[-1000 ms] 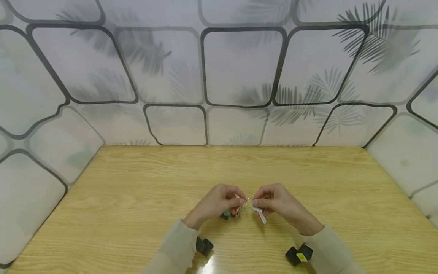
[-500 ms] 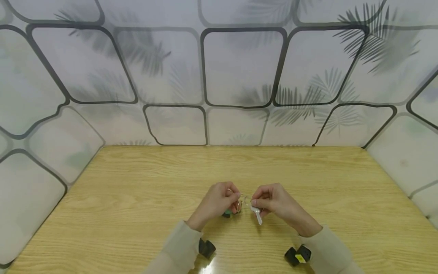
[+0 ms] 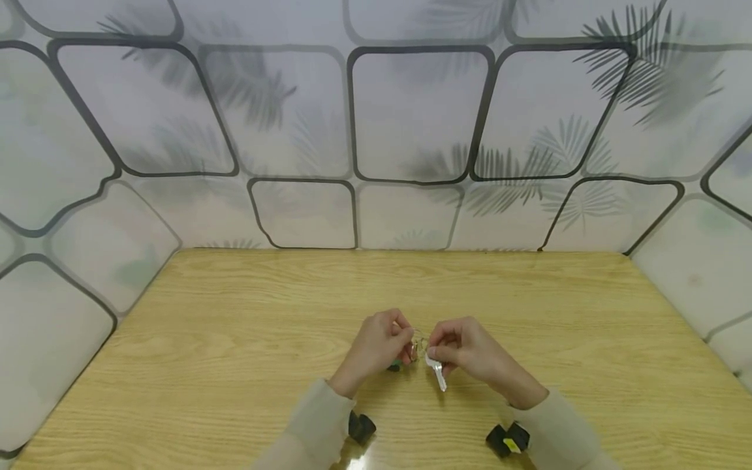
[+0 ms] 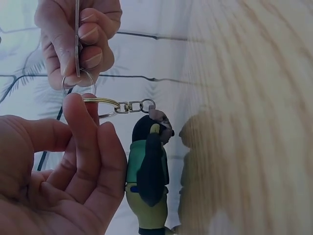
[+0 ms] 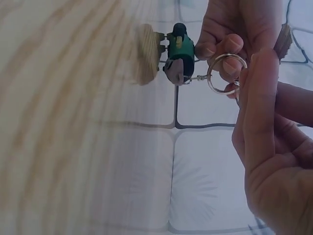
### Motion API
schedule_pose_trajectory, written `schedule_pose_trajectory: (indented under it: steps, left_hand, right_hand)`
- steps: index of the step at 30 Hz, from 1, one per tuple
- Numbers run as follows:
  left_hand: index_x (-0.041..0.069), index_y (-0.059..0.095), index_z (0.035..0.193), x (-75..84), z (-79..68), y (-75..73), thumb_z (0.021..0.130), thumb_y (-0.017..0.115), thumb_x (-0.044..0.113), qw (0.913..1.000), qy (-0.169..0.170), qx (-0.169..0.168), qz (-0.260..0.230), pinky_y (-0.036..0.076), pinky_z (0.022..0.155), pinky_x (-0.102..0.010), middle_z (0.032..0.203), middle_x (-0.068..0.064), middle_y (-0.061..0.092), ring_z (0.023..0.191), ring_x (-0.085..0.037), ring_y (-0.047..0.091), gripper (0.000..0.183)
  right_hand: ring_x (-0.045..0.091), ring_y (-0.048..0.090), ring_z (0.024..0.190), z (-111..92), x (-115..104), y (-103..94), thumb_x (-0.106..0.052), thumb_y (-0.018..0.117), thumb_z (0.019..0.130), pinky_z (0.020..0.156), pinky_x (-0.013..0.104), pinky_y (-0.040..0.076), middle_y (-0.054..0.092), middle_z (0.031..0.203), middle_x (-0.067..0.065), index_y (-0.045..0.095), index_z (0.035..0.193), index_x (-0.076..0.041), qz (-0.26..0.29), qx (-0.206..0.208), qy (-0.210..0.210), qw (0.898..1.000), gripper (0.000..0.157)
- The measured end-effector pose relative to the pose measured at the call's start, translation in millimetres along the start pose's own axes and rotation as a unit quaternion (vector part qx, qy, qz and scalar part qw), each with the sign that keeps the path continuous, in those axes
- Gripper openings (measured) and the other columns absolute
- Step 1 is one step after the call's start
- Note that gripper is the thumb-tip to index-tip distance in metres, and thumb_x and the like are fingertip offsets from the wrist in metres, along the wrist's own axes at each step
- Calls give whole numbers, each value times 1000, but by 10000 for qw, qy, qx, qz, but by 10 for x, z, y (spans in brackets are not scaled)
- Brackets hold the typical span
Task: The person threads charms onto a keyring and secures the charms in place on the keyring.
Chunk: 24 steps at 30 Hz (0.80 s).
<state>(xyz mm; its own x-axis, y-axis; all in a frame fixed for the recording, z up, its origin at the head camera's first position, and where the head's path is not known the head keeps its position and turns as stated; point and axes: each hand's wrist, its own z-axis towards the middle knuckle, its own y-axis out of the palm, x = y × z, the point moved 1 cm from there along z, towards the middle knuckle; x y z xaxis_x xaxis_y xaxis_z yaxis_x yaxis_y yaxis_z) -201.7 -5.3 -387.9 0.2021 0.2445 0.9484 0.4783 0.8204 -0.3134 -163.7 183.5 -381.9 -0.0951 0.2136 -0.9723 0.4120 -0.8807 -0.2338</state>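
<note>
In the head view my left hand (image 3: 376, 344) and right hand (image 3: 472, 356) meet just above the wooden table. Fingertips of my left hand pinch a keychain's split ring (image 4: 108, 101). From it a short swivel chain (image 4: 129, 107) leads to a small figurine (image 4: 146, 169) in a green top and yellowish trousers, beside the left fingers and close to the tabletop. My right thumb and fingers pinch a silver key (image 3: 437, 373), its blade pointing down toward me. A thin wire ring (image 4: 64, 85) at the key's head overlaps the keychain ring in the left wrist view.
The wooden table (image 3: 247, 326) runs back to a patterned panel (image 3: 405, 215), with side panels at left and right. Black wrist devices (image 3: 361, 427) sit beneath the left sleeve, and another black device (image 3: 508, 440) is by the right sleeve.
The key and right hand have shifted slightly left. My left hand first drew back a little, then came slightly right. Both hands keep their pinch.
</note>
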Motion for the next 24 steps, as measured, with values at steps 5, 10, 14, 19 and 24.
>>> schedule_pose_trajectory:
  steps: [5, 10, 14, 19, 24]
  left_hand:
    - [-6, 58, 95, 5, 16, 16, 99, 54, -4, 10000, 19, 25, -7, 53, 51, -26, 66, -10, 67, 52, -16, 63, 7]
    - [-8, 62, 102, -17, 62, 1, 103, 56, 2, 10000, -56, -19, 2, 54, 57, -27, 69, -7, 68, 56, -15, 66, 12]
    - [-10, 63, 104, -27, 81, -20, 104, 55, 5, 9997, 15, -236, 33, 56, 64, -27, 77, -7, 70, 67, -20, 70, 17]
    - [-10, 64, 102, -32, 72, -65, 104, 56, 5, 9983, 87, -563, 82, 57, 70, -28, 82, -10, 72, 74, -25, 72, 17]
    - [-8, 65, 103, -30, 49, -137, 105, 55, 7, 9963, 312, -753, 272, 57, 72, -28, 86, -12, 72, 76, -26, 72, 19]
  right_hand:
    - [12, 63, 65, 11, 1, -31, 7, 60, 97, 59, 25, 57, 66, 80, 10, 63, 94, 13, -247, 45, 145, 9996, 8]
    - [14, 63, 65, 9, 85, -217, 3, 60, 99, 60, 27, 57, 67, 80, 8, 63, 100, 15, -189, 70, 563, 9982, 12]
    - [13, 62, 64, 1, 145, -346, 1, 60, 99, 59, 28, 56, 68, 81, 8, 63, 103, 14, -276, -3, 699, 9972, 14]
    - [13, 60, 65, -36, 200, -496, 5, 60, 97, 58, 28, 54, 68, 84, 8, 61, 107, 16, -625, -41, 681, 9957, 15]
    - [17, 61, 71, -95, 237, -646, 8, 61, 94, 60, 27, 53, 67, 86, 8, 62, 106, 15, -1145, -16, 690, 9910, 14]
